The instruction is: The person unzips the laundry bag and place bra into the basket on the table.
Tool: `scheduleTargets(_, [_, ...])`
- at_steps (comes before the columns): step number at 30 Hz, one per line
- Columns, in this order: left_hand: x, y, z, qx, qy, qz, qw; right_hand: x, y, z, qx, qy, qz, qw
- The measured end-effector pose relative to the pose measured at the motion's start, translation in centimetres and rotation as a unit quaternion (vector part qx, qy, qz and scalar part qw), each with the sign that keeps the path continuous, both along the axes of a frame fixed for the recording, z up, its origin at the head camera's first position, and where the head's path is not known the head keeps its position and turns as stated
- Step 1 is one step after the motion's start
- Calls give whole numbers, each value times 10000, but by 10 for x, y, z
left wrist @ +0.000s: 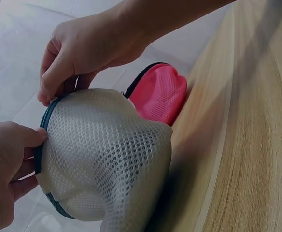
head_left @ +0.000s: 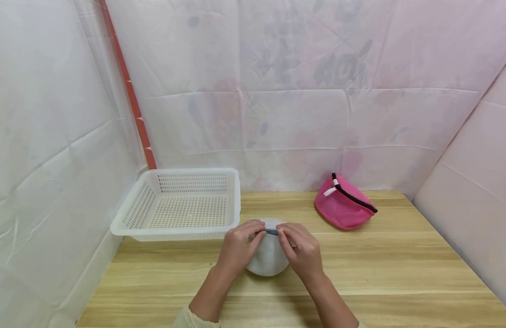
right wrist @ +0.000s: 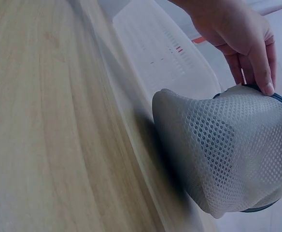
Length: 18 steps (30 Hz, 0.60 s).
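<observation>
A white mesh laundry bag (head_left: 268,258) with a dark blue-green zipper edge (head_left: 271,232) is held up over the table, in front of the person. On its left side, the left hand (head_left: 240,243) pinches the zipper edge between thumb and fingers. Opposite it, the right hand (head_left: 302,249) pinches the same edge, a short gap away. In the left wrist view the mesh bag (left wrist: 107,145) looks puffed out, its zipper edge (left wrist: 43,121) running between both hands. The right wrist view shows the bag's mesh side (right wrist: 228,150) and the left hand (right wrist: 242,38) at its top edge.
A white perforated plastic basket (head_left: 176,236) stands at the back left of the wooden table (head_left: 380,278). At the back right lies a pink mesh bag (head_left: 344,207) with black trim. White sheeting (head_left: 294,118) hangs behind and along both sides.
</observation>
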<state>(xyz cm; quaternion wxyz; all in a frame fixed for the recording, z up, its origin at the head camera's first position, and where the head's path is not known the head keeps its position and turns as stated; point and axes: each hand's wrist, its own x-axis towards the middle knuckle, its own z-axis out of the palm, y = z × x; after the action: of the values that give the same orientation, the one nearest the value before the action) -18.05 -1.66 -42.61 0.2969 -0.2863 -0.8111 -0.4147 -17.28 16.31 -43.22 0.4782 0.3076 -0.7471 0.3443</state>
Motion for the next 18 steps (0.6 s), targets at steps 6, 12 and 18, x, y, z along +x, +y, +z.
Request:
scheduleTargets(6, [2,5,1,-210,504,-195,9983,0,-4,-3,51,-17,128,9999])
scheduleTargets(12, [7,10,1,-485,440,-51,9978,1,-8,-5,131,26,174,9998])
scheduleTargets(18, [8,9,2,-470,216,-79,9986,1,-6,-5,147,15,145,9998])
